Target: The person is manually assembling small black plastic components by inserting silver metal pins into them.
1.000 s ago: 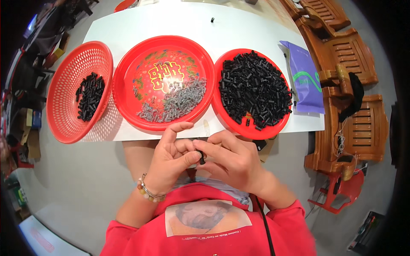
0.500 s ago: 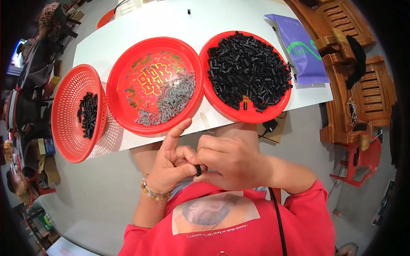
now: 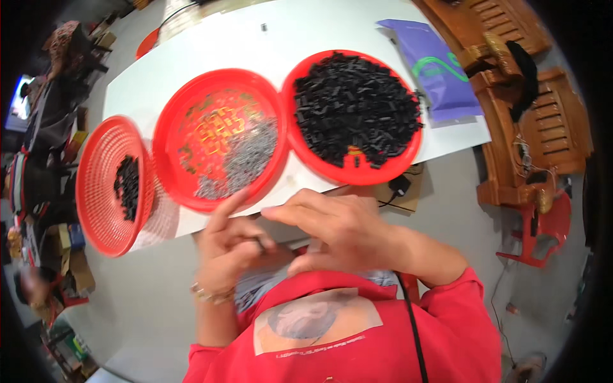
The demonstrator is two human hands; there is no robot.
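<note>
One black piece (image 3: 259, 244) pinched in left hand (image 3: 222, 252), lower centre, right hand (image 3: 345, 231) beside it, fingers parted, red tray (image 3: 169, 156) upper left

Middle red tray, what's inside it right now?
The middle red tray holds small silvery pieces, heaped toward its right and near side. Its yellow pattern shows beside them; whatever lies beneath the heap is covered.

Domestic interior, apparently a living room. Indicative furnishings: slatted wooden armchairs (image 3: 575, 118) at two o'clock, a red plastic chair (image 3: 557, 217) at three o'clock, a lit screen (image 3: 20, 102) at ten o'clock, and cardboard boxes (image 3: 80, 271) at eight o'clock.
</note>
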